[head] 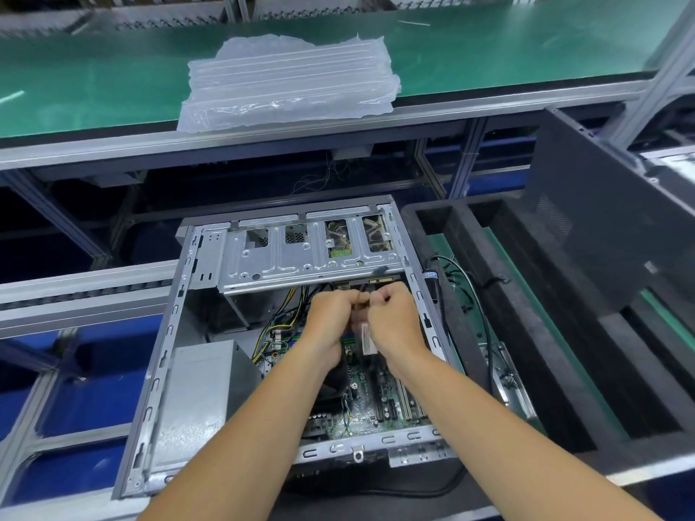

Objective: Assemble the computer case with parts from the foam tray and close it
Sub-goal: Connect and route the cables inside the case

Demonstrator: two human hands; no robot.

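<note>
Inside open computer case (165, 370), left hand (331, 325) and right hand (395, 325) pinching small connector (364, 299); foam tray (534, 370) holding cables (462, 291)

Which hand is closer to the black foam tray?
Right. The right hand is inside the open metal computer case, on the side toward the black foam tray; the left hand is farther away.

Both forearms cut off by bottom edge. Left hand (331, 314) and right hand (391, 314) curl over sth small and dark, too hidden to ID. Hands cover part of motherboard (376, 404). Side panel (601, 235) cut off at right edge.
</note>
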